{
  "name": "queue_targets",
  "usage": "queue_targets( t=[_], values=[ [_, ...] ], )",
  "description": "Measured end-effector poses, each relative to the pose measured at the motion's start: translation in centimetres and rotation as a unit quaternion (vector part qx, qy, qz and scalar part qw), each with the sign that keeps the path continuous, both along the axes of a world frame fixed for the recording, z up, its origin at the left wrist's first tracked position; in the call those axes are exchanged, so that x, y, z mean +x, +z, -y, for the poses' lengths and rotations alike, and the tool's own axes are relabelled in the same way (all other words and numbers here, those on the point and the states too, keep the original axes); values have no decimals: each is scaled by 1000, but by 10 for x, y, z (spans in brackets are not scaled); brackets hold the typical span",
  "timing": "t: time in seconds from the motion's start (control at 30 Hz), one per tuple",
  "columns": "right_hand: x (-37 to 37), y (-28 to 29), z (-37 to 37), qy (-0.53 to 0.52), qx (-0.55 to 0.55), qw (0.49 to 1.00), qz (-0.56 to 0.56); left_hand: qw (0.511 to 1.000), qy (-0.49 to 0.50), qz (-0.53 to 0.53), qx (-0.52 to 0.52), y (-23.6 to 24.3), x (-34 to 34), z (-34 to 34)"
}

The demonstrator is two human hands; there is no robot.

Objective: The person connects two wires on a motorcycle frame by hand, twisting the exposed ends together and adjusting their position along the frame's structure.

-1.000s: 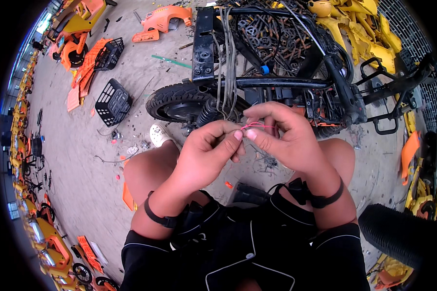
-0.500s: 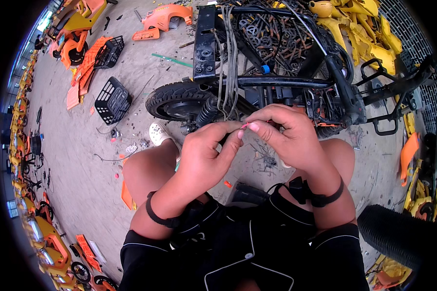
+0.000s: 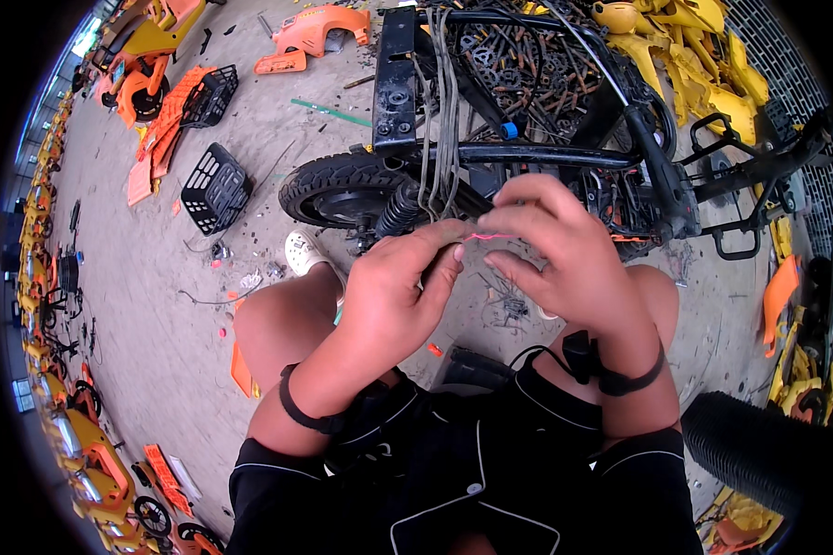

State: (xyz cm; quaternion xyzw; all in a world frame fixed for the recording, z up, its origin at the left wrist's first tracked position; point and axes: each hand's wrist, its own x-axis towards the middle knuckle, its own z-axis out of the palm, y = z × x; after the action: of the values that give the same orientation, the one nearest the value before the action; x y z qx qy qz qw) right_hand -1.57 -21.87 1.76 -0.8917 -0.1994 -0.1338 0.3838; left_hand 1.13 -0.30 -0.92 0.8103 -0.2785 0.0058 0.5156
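A thin pink-red strand [image 3: 481, 237], string or fine wire, is pinched at one end between the thumb and forefinger of my left hand [image 3: 389, 291]. My right hand [image 3: 565, 259] is just right of it, thumb and fingers spread apart, with the strand's other end running beneath its fingers. Both hands are above my knees, in front of a stripped black scooter frame [image 3: 546, 155]. Grey cables [image 3: 446, 120] hang looped over that frame, close beyond my fingertips. Its rear wheel [image 3: 310, 191] and a coil spring [image 3: 400, 211] show to the left.
Black plastic baskets [image 3: 215, 190] and orange body panels [image 3: 319, 32] lie on the concrete floor to the left. Rusty metal parts [image 3: 537, 74] are heaped behind the frame. Yellow panels [image 3: 694, 60] are piled far right. A black ribbed object [image 3: 740, 449] is at lower right.
My right hand's thumb and fingers have come apart from the pinch and lifted slightly away. More of the pink strand shows between the hands. My left hand keeps its pinch.
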Motion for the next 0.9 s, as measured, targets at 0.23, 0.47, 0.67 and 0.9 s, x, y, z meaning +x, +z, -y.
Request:
queue_targets(
  t=[0.23, 0.47, 0.67, 0.9],
  values=[
    [0, -6, -3, -28, 66, 997, -21, 1000, -2, 3, 23, 6, -2, 2],
    [-4, 10, -4, -80, 114, 986, -95, 992, -60, 75, 87, -2, 4, -2],
    [4, -11, -1, -62, 114, 991, 16, 977, -85, -196, -23, 7, 0, -2],
    [-5, 6, -7, -56, -61, 977, 195, 952, -40, -286, -105, 3, 1, -5]
  ],
)
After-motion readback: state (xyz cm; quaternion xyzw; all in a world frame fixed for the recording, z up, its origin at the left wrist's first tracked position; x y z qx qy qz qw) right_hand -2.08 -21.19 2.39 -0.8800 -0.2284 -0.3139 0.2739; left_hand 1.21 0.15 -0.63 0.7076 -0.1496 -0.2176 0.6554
